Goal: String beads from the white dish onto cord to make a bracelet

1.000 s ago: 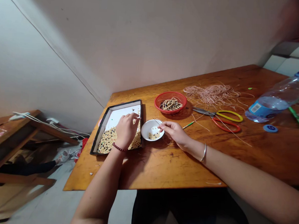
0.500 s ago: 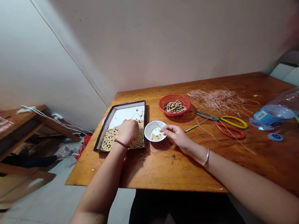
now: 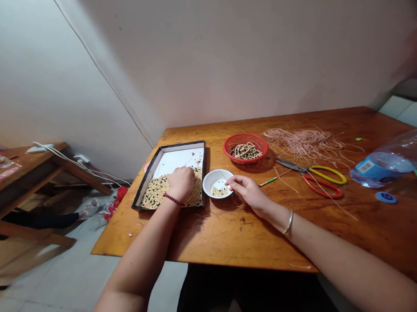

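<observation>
My left hand (image 3: 181, 182) is closed over the beads (image 3: 153, 190) in a black-edged tray (image 3: 204, 174); its fingertips are hidden, so what they hold cannot be made out. To the right stands a small white bowl (image 3: 212, 177) with a few pale and dark beads inside. At the bowl's right rim my right hand (image 3: 245, 190) pinches something thin, which looks like a needle or thread. Beyond the bowl, a red basket (image 3: 226, 150) holds strings of beads. A green-tipped beaded strand (image 3: 268, 182) lies just past my right hand.
Scissors (image 3: 309, 172) with yellow and red handles lie right of the basket, below a tangle of pink thread (image 3: 304, 143). A plastic bottle (image 3: 381, 164) and a blue cap (image 3: 386, 197) are at the right. Another wooden table (image 3: 19, 177) stands at the left.
The view has shifted slightly. Both hands stay in nearly the same places, my left over the tray and my right at the bowl.
</observation>
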`<control>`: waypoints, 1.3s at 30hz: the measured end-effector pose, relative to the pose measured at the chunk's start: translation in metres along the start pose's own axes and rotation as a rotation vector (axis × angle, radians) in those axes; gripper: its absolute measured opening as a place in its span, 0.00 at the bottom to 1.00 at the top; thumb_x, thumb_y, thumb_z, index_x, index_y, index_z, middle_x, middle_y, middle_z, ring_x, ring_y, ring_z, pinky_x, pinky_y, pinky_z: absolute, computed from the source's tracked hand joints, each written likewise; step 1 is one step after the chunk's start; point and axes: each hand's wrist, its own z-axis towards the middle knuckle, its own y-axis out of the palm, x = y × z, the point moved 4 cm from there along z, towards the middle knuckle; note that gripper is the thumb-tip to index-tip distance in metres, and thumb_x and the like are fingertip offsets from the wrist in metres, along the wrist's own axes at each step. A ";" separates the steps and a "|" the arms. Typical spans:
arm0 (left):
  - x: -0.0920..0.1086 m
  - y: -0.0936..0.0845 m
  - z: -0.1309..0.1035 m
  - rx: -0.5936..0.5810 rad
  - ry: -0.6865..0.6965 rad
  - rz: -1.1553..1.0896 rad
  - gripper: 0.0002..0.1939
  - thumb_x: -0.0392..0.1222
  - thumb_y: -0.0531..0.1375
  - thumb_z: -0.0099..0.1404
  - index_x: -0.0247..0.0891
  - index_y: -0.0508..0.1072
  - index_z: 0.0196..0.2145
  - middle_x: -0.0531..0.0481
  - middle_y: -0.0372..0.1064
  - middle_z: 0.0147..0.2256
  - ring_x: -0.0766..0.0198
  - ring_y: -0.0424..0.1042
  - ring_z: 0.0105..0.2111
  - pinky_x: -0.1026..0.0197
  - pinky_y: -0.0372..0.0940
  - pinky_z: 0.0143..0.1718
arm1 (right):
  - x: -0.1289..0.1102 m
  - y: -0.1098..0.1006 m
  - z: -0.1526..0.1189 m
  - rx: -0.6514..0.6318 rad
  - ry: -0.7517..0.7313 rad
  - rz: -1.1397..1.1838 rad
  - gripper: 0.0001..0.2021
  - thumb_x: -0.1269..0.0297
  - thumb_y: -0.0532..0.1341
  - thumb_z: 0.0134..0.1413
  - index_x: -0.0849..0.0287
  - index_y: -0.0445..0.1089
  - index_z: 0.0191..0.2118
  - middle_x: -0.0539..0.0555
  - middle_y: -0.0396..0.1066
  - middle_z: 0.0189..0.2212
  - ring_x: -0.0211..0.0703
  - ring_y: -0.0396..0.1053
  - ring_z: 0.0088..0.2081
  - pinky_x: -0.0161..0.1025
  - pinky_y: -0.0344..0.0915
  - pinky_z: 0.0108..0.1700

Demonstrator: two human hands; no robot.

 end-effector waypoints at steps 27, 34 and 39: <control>0.026 -0.009 0.000 -0.134 0.269 -1.163 0.18 0.52 0.61 0.58 0.32 0.74 0.35 0.43 0.75 0.33 0.64 0.71 0.31 0.64 0.65 0.33 | -0.009 0.001 -0.001 -0.002 -0.147 -0.185 0.15 0.51 0.59 0.52 0.60 0.67 0.28 0.51 0.66 0.24 0.39 0.63 0.28 0.36 0.60 0.33; 0.040 -0.012 -0.009 -0.351 0.265 -1.505 0.18 0.49 0.68 0.51 0.32 0.74 0.34 0.49 0.73 0.29 0.70 0.68 0.26 0.68 0.62 0.28 | -0.013 0.003 -0.004 -0.042 -0.196 -0.229 0.12 0.56 0.58 0.53 0.60 0.67 0.29 0.51 0.68 0.25 0.39 0.63 0.27 0.35 0.59 0.31; 0.040 -0.012 -0.010 -0.349 0.271 -1.492 0.19 0.50 0.68 0.51 0.32 0.74 0.34 0.49 0.73 0.29 0.70 0.68 0.26 0.68 0.63 0.27 | -0.011 0.003 -0.005 -0.029 -0.181 -0.258 0.12 0.56 0.57 0.54 0.61 0.68 0.30 0.51 0.67 0.24 0.39 0.63 0.27 0.35 0.58 0.31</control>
